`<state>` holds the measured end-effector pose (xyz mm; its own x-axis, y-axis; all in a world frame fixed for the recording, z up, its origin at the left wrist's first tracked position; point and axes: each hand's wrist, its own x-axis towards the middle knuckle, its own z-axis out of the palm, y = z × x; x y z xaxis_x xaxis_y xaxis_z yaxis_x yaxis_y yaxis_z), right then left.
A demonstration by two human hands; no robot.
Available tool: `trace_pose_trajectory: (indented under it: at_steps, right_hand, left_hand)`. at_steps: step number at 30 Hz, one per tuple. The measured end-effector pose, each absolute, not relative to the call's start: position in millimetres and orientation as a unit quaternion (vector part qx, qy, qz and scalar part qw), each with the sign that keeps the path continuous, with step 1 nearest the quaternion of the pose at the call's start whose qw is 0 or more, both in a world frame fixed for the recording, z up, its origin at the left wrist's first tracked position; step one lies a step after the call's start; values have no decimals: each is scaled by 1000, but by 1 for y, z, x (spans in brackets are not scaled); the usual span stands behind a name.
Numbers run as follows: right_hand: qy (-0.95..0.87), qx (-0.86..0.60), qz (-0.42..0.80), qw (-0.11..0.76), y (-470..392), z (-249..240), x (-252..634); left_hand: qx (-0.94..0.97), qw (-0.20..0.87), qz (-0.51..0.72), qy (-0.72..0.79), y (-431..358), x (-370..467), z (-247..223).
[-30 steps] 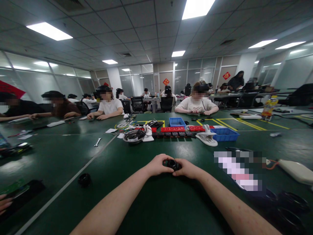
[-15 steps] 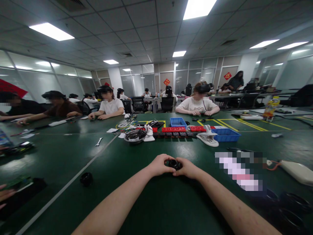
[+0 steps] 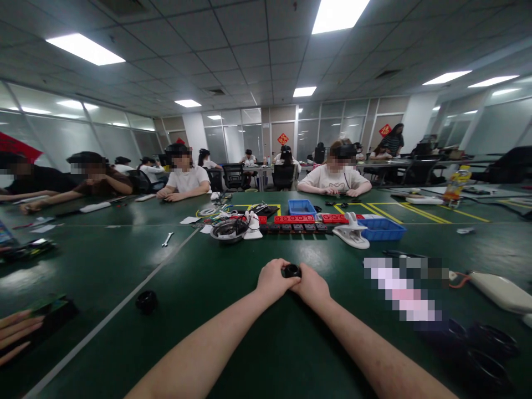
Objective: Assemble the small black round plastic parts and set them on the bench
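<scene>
A small black ring-shaped part (image 3: 293, 270), round with a dark opening on top, is held between both hands just above or on the green table. My left hand (image 3: 272, 280) wraps its left side, fingers behind and thumb in front. My right hand (image 3: 313, 285) closes around the right side, its fingers mostly hidden. The two hands touch in front of the part, covering its lower half. A similar black round part (image 3: 146, 302) rests on the table to the left, apart from my hands.
Several black rings (image 3: 486, 366) lie at the lower right. A wrench (image 3: 167, 239), a red power strip (image 3: 295, 219), a white clamp (image 3: 352, 231) and a blue bin (image 3: 380, 229) stand farther off. At the left edge is a co-worker's hand (image 3: 19, 332) on a circuit board.
My right hand has turned and closed further around the black part, its thumb no longer showing in front. The part sits slightly higher in view. The co-worker's hand at left reaches further in.
</scene>
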<state>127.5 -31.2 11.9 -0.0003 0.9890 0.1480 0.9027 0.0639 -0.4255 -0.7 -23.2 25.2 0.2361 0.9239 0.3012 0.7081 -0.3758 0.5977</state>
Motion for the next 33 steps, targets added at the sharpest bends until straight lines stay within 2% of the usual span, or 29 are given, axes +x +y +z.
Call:
trace_pose_trajectory:
  at_steps: [5, 9, 12, 14, 33]
  right_hand:
    - [-733, -628, 139, 224, -35, 15, 134]
    - [-784, -501, 270, 248, -29, 22, 152]
    - [-783, -439, 387, 212, -25, 28, 162]
    - [-774, -430, 422, 196, -24, 30, 164]
    - [-770, -429, 423, 210, -21, 24, 164]
  left_hand:
    - [783, 194, 309, 504, -22, -5, 28]
    - [820, 261, 260, 439, -16, -15, 35]
    - [829, 322, 225, 398, -11, -21, 39]
    - [828, 350, 213, 382, -10, -22, 41]
    - [833, 350, 218, 370, -12, -20, 43]
